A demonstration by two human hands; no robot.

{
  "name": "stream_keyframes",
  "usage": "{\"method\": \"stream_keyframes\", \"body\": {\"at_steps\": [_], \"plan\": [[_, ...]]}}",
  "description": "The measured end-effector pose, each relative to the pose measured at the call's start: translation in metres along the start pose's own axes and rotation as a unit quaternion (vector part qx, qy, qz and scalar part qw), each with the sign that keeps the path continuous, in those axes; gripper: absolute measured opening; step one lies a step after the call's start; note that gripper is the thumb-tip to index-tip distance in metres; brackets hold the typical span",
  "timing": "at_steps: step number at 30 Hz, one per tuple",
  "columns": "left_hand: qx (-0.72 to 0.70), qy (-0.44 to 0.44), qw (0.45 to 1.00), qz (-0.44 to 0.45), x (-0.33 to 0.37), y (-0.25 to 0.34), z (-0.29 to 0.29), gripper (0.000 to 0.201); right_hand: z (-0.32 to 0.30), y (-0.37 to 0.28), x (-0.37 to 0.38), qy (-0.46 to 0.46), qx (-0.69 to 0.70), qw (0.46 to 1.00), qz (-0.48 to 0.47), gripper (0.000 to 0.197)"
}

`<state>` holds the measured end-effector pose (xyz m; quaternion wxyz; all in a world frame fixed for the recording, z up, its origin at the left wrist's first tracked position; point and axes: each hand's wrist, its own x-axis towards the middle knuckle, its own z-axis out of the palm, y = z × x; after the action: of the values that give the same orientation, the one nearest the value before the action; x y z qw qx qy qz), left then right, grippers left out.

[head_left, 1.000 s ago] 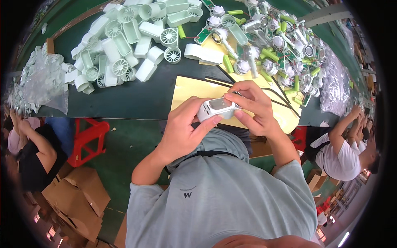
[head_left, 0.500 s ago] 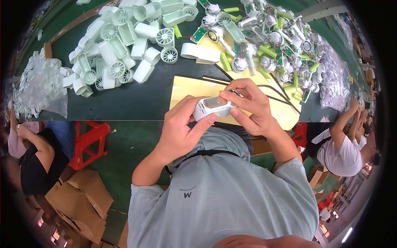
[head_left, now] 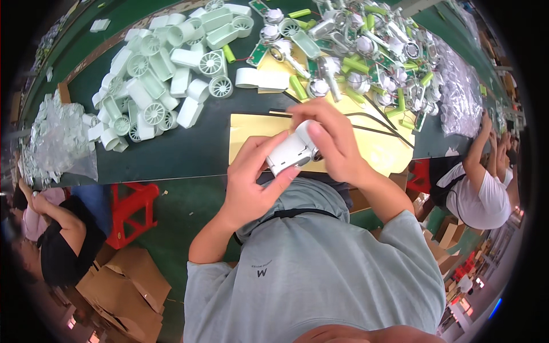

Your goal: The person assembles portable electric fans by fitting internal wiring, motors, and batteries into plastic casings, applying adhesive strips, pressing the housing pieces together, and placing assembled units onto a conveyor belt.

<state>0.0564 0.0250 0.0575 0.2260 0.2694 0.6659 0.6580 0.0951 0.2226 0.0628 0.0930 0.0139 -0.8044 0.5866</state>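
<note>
Both of my hands hold one small white plastic fan housing (head_left: 290,151) just above the near edge of the dark green table (head_left: 189,151). My left hand (head_left: 251,186) grips it from below and the left, thumb along its side. My right hand (head_left: 331,143) wraps over its right end, fingers curled on top. A yellow sheet (head_left: 372,146) lies on the table under the hands, with thin black cables (head_left: 366,117) across it.
A heap of pale green and white fan shells (head_left: 160,68) lies at the back left, clear plastic bags (head_left: 54,143) at the far left. Motors, circuit boards and green parts (head_left: 366,51) pile up at the back right. Other people sit at left (head_left: 51,228) and right (head_left: 474,188). Cardboard boxes (head_left: 126,291) and a red stool (head_left: 134,208) stand below.
The housing has stayed in both hands while I turn it slightly; my right fingers have shifted further over its top end.
</note>
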Motion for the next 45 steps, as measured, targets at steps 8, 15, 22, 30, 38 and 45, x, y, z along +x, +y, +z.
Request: {"method": "stream_keyframes", "body": {"at_steps": [8,15,22,30,38,45], "plan": [[0.133,-0.041,0.99,0.038,0.007,-0.015,-0.006,0.044,0.007,-0.004,-0.004,0.066,-0.093,0.991,-0.076,0.033],[0.148,-0.012,0.985,0.089,0.009,-0.017,-0.009,0.029,0.006,-0.007,-0.002,0.012,-0.055,0.998,-0.015,0.04],[-0.061,-0.054,0.994,-0.067,0.009,-0.021,-0.03,0.028,0.007,-0.012,-0.002,-0.025,0.147,0.982,0.112,0.058],[-0.142,-0.054,0.98,-0.13,0.005,-0.027,-0.027,0.03,0.007,-0.004,-0.001,-0.024,0.121,0.988,0.092,0.059],[-0.13,-0.055,0.984,-0.105,0.011,-0.02,-0.02,0.036,0.004,-0.002,-0.002,0.014,0.144,0.986,0.083,0.051],[-0.031,-0.035,0.999,0.01,0.015,-0.015,-0.024,0.037,-0.006,-0.003,0.007,-0.03,0.085,0.996,-0.006,0.034]]}}
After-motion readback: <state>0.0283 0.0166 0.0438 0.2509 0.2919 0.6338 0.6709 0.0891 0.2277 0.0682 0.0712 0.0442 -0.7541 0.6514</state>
